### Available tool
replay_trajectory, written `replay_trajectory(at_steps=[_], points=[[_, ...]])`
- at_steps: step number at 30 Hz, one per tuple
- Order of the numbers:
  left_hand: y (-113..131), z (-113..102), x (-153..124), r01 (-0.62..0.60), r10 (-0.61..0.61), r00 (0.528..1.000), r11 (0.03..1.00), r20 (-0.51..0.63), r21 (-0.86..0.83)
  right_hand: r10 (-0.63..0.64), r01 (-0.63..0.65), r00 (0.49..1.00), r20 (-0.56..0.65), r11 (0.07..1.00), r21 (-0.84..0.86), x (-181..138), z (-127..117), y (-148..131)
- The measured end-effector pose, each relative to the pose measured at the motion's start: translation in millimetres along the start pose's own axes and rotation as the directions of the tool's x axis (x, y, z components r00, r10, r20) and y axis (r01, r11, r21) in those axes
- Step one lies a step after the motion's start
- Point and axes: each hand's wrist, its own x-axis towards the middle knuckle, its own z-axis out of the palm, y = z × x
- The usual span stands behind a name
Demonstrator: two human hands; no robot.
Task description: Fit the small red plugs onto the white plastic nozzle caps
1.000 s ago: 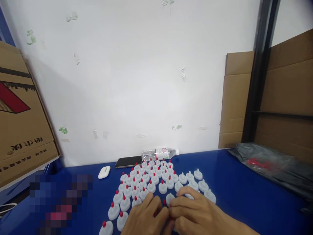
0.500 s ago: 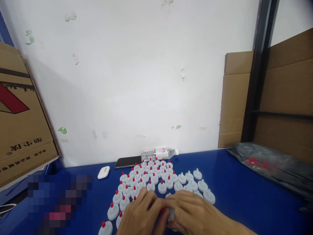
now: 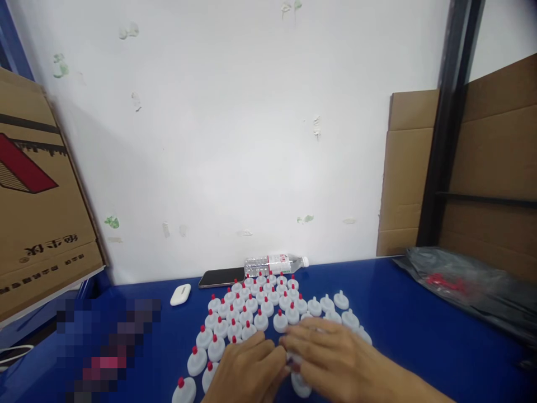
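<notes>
My left hand [image 3: 249,366] is closed, with its fingertips meeting those of my right hand at the bottom centre. My right hand [image 3: 335,355] curls over a white nozzle cap [image 3: 301,386], whose round base shows below the fingers. The nozzle of this cap is mostly hidden, and so is whatever the left fingers pinch. Beyond both hands stand several white nozzle caps with red tips [image 3: 267,308], packed in rows. To their right are several white nozzle caps without red tips [image 3: 341,300], some partly covered by my right hand.
A clear plastic bottle [image 3: 274,265] lies against the wall beside a dark phone [image 3: 221,277]. A white earphone case [image 3: 180,294] is at the left. Grey plastic bags [image 3: 461,291] with red pieces lie at the right. Cardboard [image 3: 46,184] stands on the left side.
The right fingers have shifted over the cap, and its base now shows below them. The red piece seen between my hands is no longer visible. The view has moved slightly.
</notes>
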Motion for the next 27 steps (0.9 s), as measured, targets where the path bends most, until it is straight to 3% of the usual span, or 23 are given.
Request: replay_trajectory(at_steps=[2, 4, 5, 6, 7, 9, 14, 20, 27], points=[[-1, -2, -2, 0.002, -0.004, 0.998, 0.999, -0.058, -0.037, 0.058, -0.057, 0.998, 0.031, 0.997, -0.057, -14, -10, 20], [0, -7, -4, 0.006, -0.006, 1.000, 0.999, -0.006, -0.039, 0.274, -0.270, 0.957, 0.095, 0.961, -0.058, -31, -20, 43], [1, -10, -5, 0.005, -0.004, 0.999, 0.999, 0.038, -0.039, 0.466, -0.461, 0.877, 0.114, 0.885, -0.068, -39, -24, 54], [3, -12, -5, 0.004, -0.001, 0.997, 0.999, 0.073, -0.042, 0.632, -0.626, 0.764, 0.132, 0.775, -0.088, -46, -27, 64], [4, -15, -6, 0.009, -0.004, 0.994, 0.999, 0.106, -0.048, 0.730, -0.725, 0.665, 0.158, 0.682, -0.097, -53, -29, 71], [7, -17, -5, 0.052, -0.042, 0.986, 0.997, 0.160, -0.056, 0.801, -0.799, 0.566, 0.195, 0.592, -0.109, -61, -30, 82], [5, -16, -2, 0.237, -0.217, 0.930, 0.971, 0.297, -0.032, 0.804, -0.825, 0.518, 0.292, 0.560, -0.079, -68, -26, 86], [-1, -7, -5, 0.252, -0.237, 0.896, 0.968, 0.376, 0.010, 0.779, -0.841, 0.479, 0.404, 0.539, -0.042, -67, -25, 80], [-3, 1, -13, 0.242, -0.237, 0.858, 0.969, 0.457, 0.048, 0.744, -0.824, 0.501, 0.442, 0.567, -0.021, -58, -28, 75]])
